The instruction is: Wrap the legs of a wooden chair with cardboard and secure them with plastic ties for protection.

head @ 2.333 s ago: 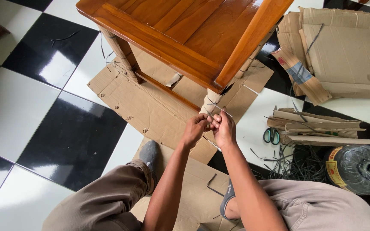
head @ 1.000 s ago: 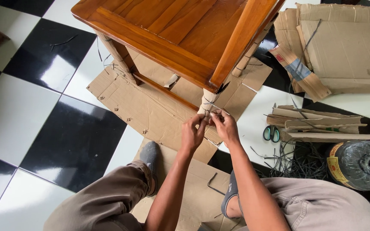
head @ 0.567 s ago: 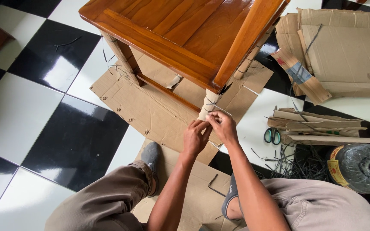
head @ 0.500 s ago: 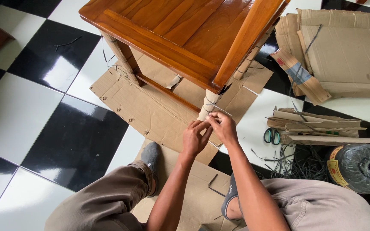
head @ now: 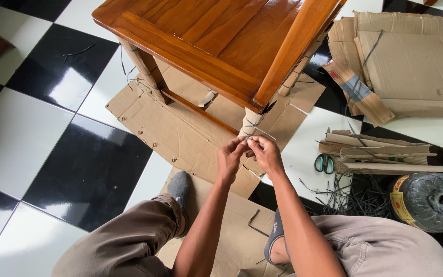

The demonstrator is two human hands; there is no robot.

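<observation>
A seated person's two hands meet at one cardboard-wrapped chair leg [head: 248, 124]; the left hand [head: 230, 159] and the right hand [head: 265, 154] both pinch a thin dark strap [head: 252, 129] tied around it, fingertips closed on the ends; one polished wooden chair [head: 216, 41] stands over one flattened cardboard sheet [head: 180, 128]; three wrapped legs show; one pair of green-handled scissors [head: 324, 163], one dark roll of strapping [head: 429, 201] and a tangle of offcuts [head: 349, 197] lie to the right, beside two heaps of folded cardboard [head: 411, 61]; the floor [head: 21, 128] is glossy black-and-white checkered tile; the strap crosses the pale wrapping just under the seat corner.
</observation>
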